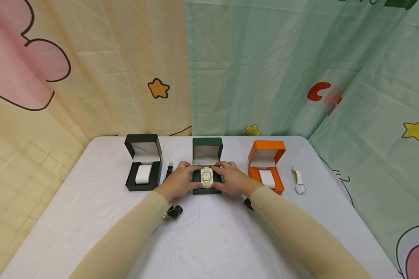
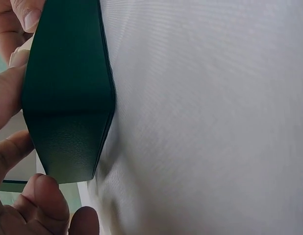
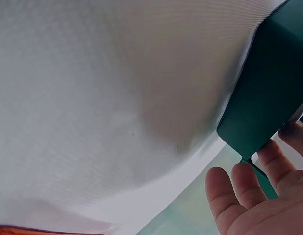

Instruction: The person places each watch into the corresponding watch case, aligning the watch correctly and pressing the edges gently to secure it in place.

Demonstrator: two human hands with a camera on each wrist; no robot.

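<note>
A cream-strapped wristwatch (image 1: 206, 176) is wrapped round a white cushion in the middle of an open green watch box (image 1: 207, 191). My left hand (image 1: 181, 179) is at the cushion's left end, thumb at the near side and index finger at the far side. Opposite it, my right hand (image 1: 233, 179) holds the right end in the same way. The left wrist view shows the box's green side wall (image 2: 68, 63) with the left thumb (image 2: 7, 93) at its rim. In the right wrist view, the outer fingers (image 3: 247, 183) of my right hand are spread beside the box.
An open black watch box (image 1: 143, 187) with a white cushion stands to the left, an open orange one (image 1: 278, 182) to the right. A white watch (image 1: 299, 182) lies farther right. A dark-strapped watch (image 1: 169, 169) lies partly hidden behind my left hand. White cloth (image 1: 209, 240) covers the table.
</note>
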